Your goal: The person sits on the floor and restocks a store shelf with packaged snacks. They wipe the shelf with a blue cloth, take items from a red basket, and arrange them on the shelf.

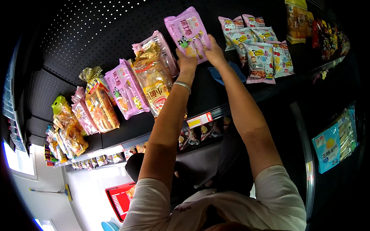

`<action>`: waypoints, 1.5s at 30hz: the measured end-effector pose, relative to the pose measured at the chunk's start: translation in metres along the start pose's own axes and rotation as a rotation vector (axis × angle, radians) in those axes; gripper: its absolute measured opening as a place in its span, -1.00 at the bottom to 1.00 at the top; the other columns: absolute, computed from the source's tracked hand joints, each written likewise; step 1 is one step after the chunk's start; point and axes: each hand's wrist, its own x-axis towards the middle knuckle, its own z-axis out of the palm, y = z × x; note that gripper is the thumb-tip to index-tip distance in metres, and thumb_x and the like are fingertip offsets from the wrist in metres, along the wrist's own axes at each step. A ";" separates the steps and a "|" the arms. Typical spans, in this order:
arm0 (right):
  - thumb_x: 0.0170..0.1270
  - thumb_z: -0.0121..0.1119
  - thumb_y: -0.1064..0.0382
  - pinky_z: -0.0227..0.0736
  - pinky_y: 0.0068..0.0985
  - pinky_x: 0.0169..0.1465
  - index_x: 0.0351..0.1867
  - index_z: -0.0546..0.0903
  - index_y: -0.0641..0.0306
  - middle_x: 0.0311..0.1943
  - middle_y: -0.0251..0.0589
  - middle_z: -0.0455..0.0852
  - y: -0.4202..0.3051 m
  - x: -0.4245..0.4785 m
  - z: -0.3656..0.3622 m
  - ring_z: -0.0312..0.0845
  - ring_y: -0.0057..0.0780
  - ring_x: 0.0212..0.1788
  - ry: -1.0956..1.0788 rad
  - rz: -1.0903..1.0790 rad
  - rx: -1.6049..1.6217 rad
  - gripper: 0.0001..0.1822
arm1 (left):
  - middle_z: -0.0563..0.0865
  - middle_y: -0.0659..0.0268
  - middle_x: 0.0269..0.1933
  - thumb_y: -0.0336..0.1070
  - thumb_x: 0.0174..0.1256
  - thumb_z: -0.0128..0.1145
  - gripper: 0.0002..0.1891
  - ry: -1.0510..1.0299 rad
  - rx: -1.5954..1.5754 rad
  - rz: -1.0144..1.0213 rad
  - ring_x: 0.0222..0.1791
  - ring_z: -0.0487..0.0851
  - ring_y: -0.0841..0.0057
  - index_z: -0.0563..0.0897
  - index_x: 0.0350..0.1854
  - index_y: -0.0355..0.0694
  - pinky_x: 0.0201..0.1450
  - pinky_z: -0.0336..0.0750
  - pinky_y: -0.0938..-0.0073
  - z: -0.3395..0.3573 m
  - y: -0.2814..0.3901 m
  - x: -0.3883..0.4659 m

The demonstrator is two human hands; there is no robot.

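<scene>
A pink plastic pack of individually wrapped snack cakes (189, 31) is held at the back of a black shop shelf (206, 98), printed side towards me. My left hand (186, 62) grips its lower left corner, and my right hand (214, 52) holds its right edge. Below my right wrist lies a blue cloth (227, 74), partly covered by the forearm. Left of my left forearm stand a clear bread pack (153, 83) and a similar pink pack (127, 89). Another pink pack (164, 52) is partly hidden behind the bread.
Several white snack bags (260, 59) stand to the right. More bagged breads (101, 106) line the shelf's left end. A price rail with a label (199, 119) edges the front. On the floor sits a red basket (117, 199). Far right, a blue pack (328, 148) rests on another shelf.
</scene>
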 end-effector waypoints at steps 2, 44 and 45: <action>0.21 0.29 0.24 0.36 -0.22 0.38 0.49 0.28 0.25 0.34 0.17 0.49 -0.005 -0.001 -0.001 0.46 0.09 0.33 0.015 0.021 -0.122 -0.21 | 0.29 -0.36 0.40 -0.34 0.16 0.29 0.06 0.056 0.065 -0.014 0.45 0.28 -0.16 -0.16 0.61 -0.31 0.54 0.16 0.14 -0.001 0.008 -0.012; 0.18 0.15 0.52 0.48 -0.53 -0.17 -0.04 0.63 0.33 -0.23 -0.29 0.68 -0.155 -0.166 -0.001 0.59 -0.50 -0.26 -0.111 -0.422 0.174 -0.71 | 0.76 0.13 -0.12 -0.69 0.27 0.09 -0.82 0.340 -0.017 0.287 -0.09 0.76 0.33 0.67 -0.17 -0.36 0.04 0.56 0.47 -0.330 0.058 -0.494; 0.19 0.14 0.52 0.48 -0.53 -0.14 -0.04 0.63 0.35 -0.19 -0.27 0.67 -0.183 -0.192 0.016 0.59 -0.51 -0.22 -0.139 -0.515 0.204 -0.71 | 0.76 0.14 -0.14 -0.69 0.27 0.08 -0.82 0.396 -0.021 0.250 -0.11 0.76 0.36 0.67 -0.18 -0.36 0.03 0.57 0.47 -0.333 0.052 -0.503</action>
